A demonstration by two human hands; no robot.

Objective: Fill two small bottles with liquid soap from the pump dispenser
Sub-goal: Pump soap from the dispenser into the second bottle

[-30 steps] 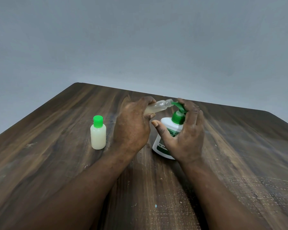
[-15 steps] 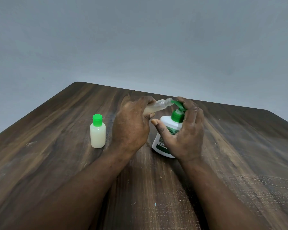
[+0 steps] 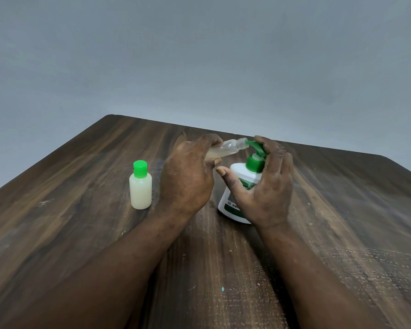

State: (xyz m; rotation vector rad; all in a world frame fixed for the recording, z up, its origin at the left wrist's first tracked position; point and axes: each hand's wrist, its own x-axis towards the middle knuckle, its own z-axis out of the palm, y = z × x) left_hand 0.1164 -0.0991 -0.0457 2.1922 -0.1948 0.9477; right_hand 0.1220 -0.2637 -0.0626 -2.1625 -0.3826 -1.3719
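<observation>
My left hand (image 3: 188, 176) grips a small clear bottle (image 3: 226, 149), tilted nearly flat, its open neck against the green pump nozzle; a little pale soap lies inside. My right hand (image 3: 266, 184) curls over the green pump head of the white dispenser (image 3: 237, 184), fingers on top, thumb out in front of the body. The dispenser stands on the wooden table (image 3: 81, 210). A second small bottle (image 3: 140, 188), full of pale soap and closed with a green cap, stands upright to the left of my left hand.
The dark wooden table reaches a grey wall behind. Its far edge runs just beyond the hands, and its left corner is at the back left. Small white specks dot the surface.
The pump head has risen slightly under my right fingers. The tilted bottle stays at the nozzle and the capped bottle has not moved.
</observation>
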